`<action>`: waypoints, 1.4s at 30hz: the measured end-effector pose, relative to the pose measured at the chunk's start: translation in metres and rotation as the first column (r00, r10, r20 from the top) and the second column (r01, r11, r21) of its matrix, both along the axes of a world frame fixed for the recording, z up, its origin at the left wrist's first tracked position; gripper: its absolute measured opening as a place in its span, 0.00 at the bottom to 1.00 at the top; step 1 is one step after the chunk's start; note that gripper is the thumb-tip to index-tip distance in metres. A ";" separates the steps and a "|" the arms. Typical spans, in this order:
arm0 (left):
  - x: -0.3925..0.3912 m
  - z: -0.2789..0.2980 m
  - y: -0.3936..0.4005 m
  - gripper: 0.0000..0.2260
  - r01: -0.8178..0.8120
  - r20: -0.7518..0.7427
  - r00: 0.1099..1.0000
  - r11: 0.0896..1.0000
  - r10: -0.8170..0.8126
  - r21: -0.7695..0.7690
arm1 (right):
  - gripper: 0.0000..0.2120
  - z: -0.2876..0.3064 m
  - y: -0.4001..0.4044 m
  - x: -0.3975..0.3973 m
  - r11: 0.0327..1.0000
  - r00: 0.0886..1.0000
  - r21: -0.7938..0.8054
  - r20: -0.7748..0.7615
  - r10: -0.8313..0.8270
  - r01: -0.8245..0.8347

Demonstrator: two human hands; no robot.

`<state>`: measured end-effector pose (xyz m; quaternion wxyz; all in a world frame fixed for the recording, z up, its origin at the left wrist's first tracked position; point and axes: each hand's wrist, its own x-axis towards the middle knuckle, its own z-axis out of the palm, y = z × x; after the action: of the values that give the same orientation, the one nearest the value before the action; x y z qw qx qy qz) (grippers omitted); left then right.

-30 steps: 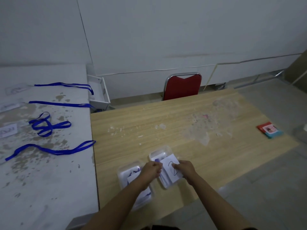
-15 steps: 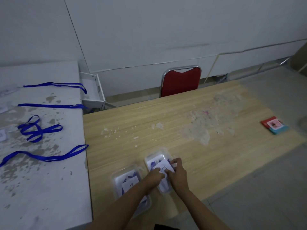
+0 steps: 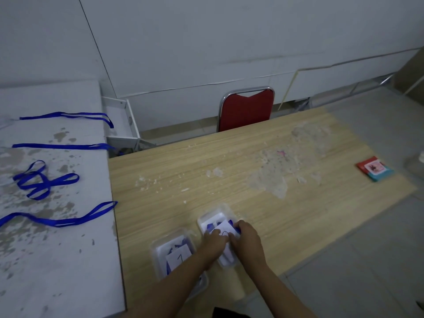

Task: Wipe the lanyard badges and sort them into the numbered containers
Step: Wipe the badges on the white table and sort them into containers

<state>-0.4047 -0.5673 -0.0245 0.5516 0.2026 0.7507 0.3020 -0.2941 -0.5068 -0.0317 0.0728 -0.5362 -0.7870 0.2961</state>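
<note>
1. Both hands are down in the right container [image 3: 214, 215], a clear plastic tub near the front edge of the wood surface [image 3: 252, 180].
2. Left hand [image 3: 214, 242] has its fingers curled on a white card [image 3: 223, 230] with a dark mark on it; right hand [image 3: 246, 237] grips the same card from the other side, with blue strap bunched under it.
3. Left container [image 3: 160, 249] sits just beside it, holding a card marked 1 [image 3: 177, 258] and more blue strap.
4. Four blue lanyards [image 3: 46, 182] lie spread on the stained white surface [image 3: 57, 260] to the left.
5. Red chair [image 3: 246, 110] at the far side, small red and teal box [image 3: 375, 172] at the right edge.
</note>
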 end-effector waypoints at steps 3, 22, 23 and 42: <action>0.000 0.003 0.000 0.24 -0.039 0.004 0.999 0.998 0.039 0.051 | 0.11 0.004 0.000 -0.001 0.995 0.986 0.064 0.153 0.070 -0.081; 0.004 0.005 -0.001 0.17 -0.075 0.141 0.987 0.997 0.072 0.014 | 0.13 0.008 0.001 0.002 0.995 0.918 0.012 0.387 0.088 -0.100; 0.004 0.005 0.000 0.15 -0.073 0.126 0.990 0.997 0.070 0.020 | 0.13 0.006 -0.001 0.001 0.995 0.923 -0.006 0.374 0.090 -0.095; 0.020 0.002 0.001 0.20 -0.082 0.065 0.994 0.996 0.084 -0.031 | 0.09 0.017 0.006 0.008 0.981 0.918 0.125 0.385 0.092 -0.151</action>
<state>-0.3843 -0.5661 -0.0222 0.5660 0.1531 0.7439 0.3207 -0.2860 -0.5009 -0.0148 -0.0577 -0.5259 -0.8385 0.1305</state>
